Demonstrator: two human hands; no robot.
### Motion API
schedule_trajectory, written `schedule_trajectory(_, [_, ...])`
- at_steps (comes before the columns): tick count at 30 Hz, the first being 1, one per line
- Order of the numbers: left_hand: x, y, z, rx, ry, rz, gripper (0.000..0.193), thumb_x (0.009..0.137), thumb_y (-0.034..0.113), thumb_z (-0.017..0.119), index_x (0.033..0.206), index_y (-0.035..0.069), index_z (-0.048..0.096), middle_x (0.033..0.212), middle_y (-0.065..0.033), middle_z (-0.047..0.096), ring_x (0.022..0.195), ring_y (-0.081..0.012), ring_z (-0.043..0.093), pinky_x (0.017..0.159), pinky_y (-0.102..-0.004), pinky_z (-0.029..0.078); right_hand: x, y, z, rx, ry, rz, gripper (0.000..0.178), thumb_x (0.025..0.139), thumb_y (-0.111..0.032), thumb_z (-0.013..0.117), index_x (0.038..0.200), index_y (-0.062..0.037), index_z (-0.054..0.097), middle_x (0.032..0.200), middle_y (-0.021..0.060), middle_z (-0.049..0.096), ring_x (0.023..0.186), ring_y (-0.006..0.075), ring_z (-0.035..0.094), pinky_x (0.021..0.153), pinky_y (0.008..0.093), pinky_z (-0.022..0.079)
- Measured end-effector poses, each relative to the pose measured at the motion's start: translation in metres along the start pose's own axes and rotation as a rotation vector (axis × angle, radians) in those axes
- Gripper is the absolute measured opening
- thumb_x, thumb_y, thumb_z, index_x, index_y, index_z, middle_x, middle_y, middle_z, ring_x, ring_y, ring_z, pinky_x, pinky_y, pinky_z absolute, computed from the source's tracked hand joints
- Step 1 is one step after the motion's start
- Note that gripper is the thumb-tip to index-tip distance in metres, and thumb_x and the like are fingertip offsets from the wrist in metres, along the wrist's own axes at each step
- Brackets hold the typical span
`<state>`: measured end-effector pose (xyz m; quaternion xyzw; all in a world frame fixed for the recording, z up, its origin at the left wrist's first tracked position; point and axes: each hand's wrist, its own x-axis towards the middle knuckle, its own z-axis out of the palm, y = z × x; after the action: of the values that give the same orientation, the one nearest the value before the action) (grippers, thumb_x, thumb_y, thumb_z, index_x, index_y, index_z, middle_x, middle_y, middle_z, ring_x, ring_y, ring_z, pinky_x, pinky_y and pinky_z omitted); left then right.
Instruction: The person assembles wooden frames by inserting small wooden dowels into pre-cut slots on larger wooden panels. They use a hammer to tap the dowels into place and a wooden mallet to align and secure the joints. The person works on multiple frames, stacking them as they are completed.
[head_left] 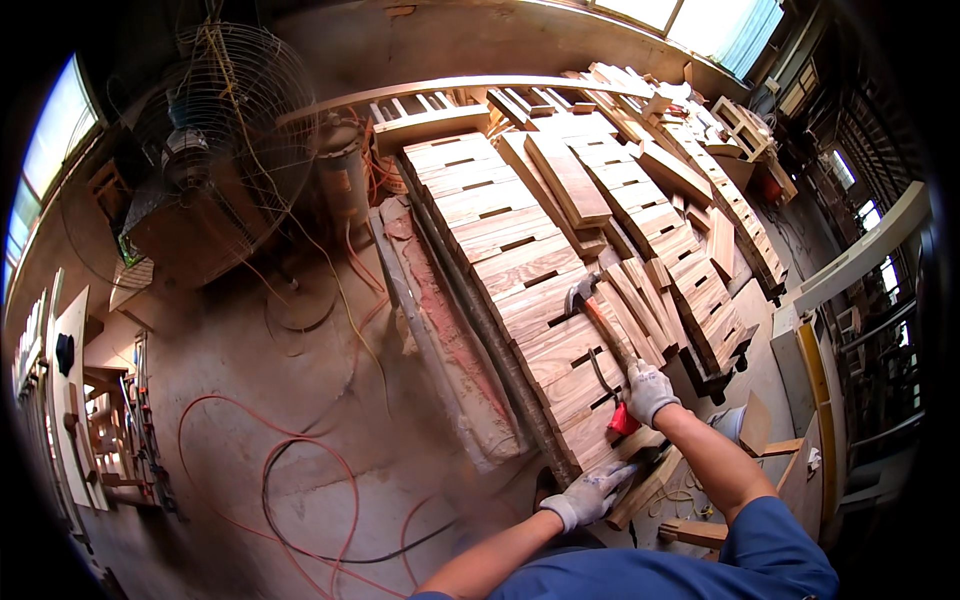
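Observation:
My right hand [650,392], in a pale work glove, is closed around the wooden handle of a claw hammer [606,325]. The hammer's metal head rests over or just above a long row of pale wooden boards [505,255] with dark slots. At the near end of that row lies my gloved left hand [592,495], its fingers stretched out along the end wood; whether it presses on a piece is unclear. Between the hands, a tool with a red handle [622,420] and a thin dark curved bar sits on the boards.
A second slotted row [655,225] runs alongside on the right, with loose planks [568,180] between. Left of the boards stands a long beam with reddish patches [440,330]. A red hose [350,490] coils over the floor. Farther back are a large caged fan [215,120] and a bucket [343,170].

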<state>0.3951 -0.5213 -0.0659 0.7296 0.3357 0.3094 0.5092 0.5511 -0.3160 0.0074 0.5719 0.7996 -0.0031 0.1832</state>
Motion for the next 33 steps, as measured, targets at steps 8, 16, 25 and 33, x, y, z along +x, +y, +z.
schedule_trajectory(8, [-0.001,0.0,0.001,-0.01,0.016,0.005,0.073,0.097,0.011,0.064,0.166,0.018,0.039,0.159,-0.0224,0.049,0.142,-0.043,0.053,0.119,-0.047,0.045,0.001,-0.001,0.004,-0.005,0.006,0.007,0.064,0.096,-0.025,0.063,0.148,0.0103,0.051,0.137,0.0274,0.063,0.117,0.0403,0.067,0.101,0.0485,0.056])
schedule_trajectory(16, [-0.001,0.004,-0.004,-0.023,-0.013,-0.027,0.071,0.099,0.01,0.062,0.165,0.018,0.04,0.161,-0.0203,0.048,0.141,-0.0426,0.054,0.118,-0.047,0.046,0.001,0.0,0.006,0.0,0.026,0.003,0.061,0.096,-0.025,0.063,0.146,0.0093,0.053,0.137,0.0269,0.063,0.118,0.0401,0.067,0.101,0.0487,0.056])
schedule_trajectory(25, [-0.001,0.003,-0.002,-0.02,0.019,-0.007,0.07,0.098,0.009,0.064,0.164,0.017,0.042,0.158,-0.0226,0.05,0.138,-0.0439,0.055,0.117,-0.0477,0.046,0.003,-0.005,-0.002,0.007,-0.001,0.027,0.06,0.098,-0.024,0.061,0.147,0.0087,0.053,0.136,0.0257,0.064,0.116,0.0394,0.068,0.1,0.0476,0.056])
schedule_trajectory(33, [0.007,0.008,-0.001,0.008,-0.016,-0.054,0.07,0.098,0.008,0.064,0.163,0.019,0.042,0.154,-0.0228,0.054,0.136,-0.0442,0.056,0.116,-0.0484,0.047,0.005,0.001,0.008,0.063,0.051,0.072,0.038,0.097,-0.021,0.062,0.129,0.0011,0.065,0.125,0.0221,0.07,0.112,0.0384,0.07,0.097,0.0478,0.057])
